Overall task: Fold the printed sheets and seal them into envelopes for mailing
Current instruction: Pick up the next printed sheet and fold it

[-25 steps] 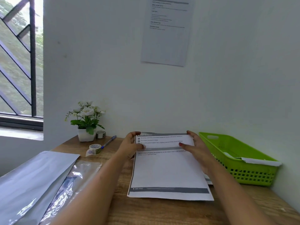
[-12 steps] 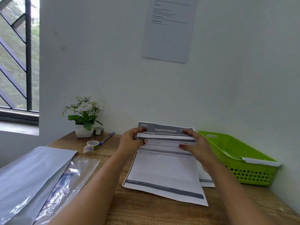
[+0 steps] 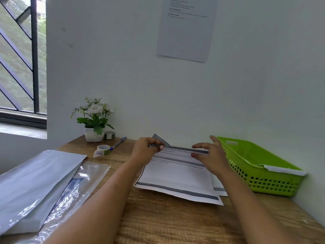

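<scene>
- Now left grip [image 3: 146, 152] pinches the far-left corner of the white printed paper sheet [image 3: 175, 176].
- Right grip [image 3: 211, 155], fingers apart, seemingly hovers just above its far edge.

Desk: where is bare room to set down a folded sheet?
Bare desk near the front edge, this side of the printed sheets; a strip between tape roll and sheets. Crowded: envelopes at left, green basket at right.

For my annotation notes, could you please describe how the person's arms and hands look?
The left hand and right hand wear no gloves. No sleeves, watch or bracelet show on either arm. The nails look painted red, clearest on the right thumb. A dark speck on a right finger may be a ring; too small to tell.
</scene>
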A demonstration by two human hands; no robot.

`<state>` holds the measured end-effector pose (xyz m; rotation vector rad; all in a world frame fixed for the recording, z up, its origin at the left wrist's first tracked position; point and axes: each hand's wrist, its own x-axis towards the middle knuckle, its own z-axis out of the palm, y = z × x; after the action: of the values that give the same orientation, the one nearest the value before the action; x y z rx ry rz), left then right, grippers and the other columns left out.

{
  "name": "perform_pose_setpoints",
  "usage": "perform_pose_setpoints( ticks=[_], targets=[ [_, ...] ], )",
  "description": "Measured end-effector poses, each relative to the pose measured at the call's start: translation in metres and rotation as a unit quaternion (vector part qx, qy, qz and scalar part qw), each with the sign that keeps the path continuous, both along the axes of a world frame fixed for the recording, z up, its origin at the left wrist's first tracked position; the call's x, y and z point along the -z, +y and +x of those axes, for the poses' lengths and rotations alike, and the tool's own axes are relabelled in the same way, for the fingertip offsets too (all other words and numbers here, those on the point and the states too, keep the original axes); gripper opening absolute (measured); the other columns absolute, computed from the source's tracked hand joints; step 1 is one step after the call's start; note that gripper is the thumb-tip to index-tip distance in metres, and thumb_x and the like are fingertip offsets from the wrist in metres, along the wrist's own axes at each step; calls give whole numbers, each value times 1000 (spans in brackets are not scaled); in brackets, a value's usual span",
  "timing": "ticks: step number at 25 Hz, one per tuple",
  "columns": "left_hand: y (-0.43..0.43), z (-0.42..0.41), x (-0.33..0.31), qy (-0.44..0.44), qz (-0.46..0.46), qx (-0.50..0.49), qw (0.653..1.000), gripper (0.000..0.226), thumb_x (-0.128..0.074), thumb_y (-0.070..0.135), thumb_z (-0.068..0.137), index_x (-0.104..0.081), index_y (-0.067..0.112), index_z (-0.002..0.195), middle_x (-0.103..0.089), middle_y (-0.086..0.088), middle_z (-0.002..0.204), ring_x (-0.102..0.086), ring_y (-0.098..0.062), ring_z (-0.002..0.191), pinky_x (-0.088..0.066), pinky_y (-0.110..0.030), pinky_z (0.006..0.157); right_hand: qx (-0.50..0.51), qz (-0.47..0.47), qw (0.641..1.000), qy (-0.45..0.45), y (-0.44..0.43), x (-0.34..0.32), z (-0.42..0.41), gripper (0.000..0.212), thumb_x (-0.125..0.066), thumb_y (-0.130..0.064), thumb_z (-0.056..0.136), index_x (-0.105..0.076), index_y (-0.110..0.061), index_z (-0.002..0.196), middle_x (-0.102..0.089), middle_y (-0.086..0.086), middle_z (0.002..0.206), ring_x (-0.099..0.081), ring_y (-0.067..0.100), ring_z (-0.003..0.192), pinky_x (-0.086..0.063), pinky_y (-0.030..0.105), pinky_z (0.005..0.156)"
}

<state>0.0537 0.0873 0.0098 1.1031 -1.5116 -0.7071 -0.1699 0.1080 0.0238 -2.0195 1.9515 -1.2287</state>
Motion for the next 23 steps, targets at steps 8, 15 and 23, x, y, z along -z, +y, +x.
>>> perform_pose_setpoints(
  ticks=[8,15,23],
  targets=[
    [-2,-11,3,-96,-76,-53,991,9,-72,20,81,-75,20,90,-37,-1,139,-31,-16,128,-27,-23,100,8,-57,978,202,8,6,34,21,-54,-39,92,-69,-40,106,-53,-20,131,-39,9,129,-8,47,106],
    [11,-25,-2,-327,-160,-80,928,18,-58,38,89,-73,34,98,-39,16,143,-23,-9,135,-14,-42,107,-5,-68,969,236,12,6,40,23,-47,-38,96,-70,-37,103,-63,-19,115,-51,10,116,-9,48,106],
    [10,-13,-4,-410,-182,-90,889,20,-53,33,93,-72,33,99,-38,21,143,-25,-8,133,-11,-48,110,-21,-45,972,229,11,5,36,21,-49,-39,95,-70,-36,100,-63,-20,114,-47,11,119,-7,51,108]
  ],
)
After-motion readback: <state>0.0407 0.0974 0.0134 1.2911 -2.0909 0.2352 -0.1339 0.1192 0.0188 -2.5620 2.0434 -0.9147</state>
